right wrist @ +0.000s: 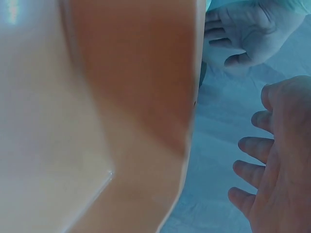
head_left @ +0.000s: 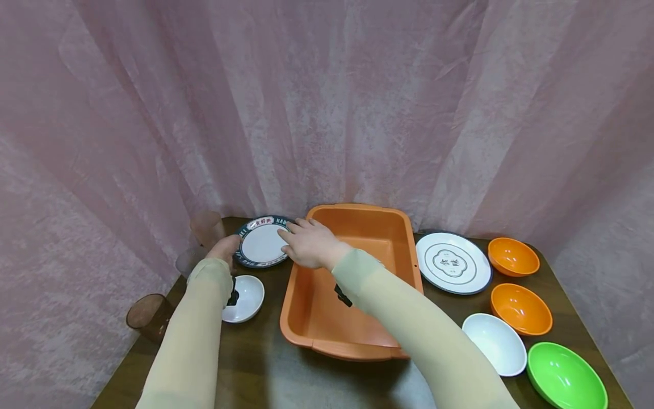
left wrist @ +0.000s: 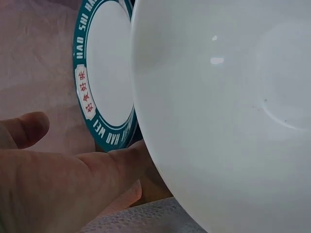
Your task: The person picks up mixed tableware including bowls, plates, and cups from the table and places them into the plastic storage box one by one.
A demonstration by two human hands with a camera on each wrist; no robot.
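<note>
A white plate with a teal lettered rim lies at the back of the table, left of the orange basin. My left hand is at its left edge, thumb apart and nothing in its grasp. Below that wrist sits a small white bowl, which fills much of the left wrist view. My right hand hovers over the basin's back left rim, its fingertips reaching the plate's right edge. In the right wrist view the right hand has its fingers extended and spread, holding nothing.
A brown cup and a clear glass stand along the left edge. Right of the basin are a white plate, two orange bowls, a white bowl and a green bowl. A pink curtain hangs behind.
</note>
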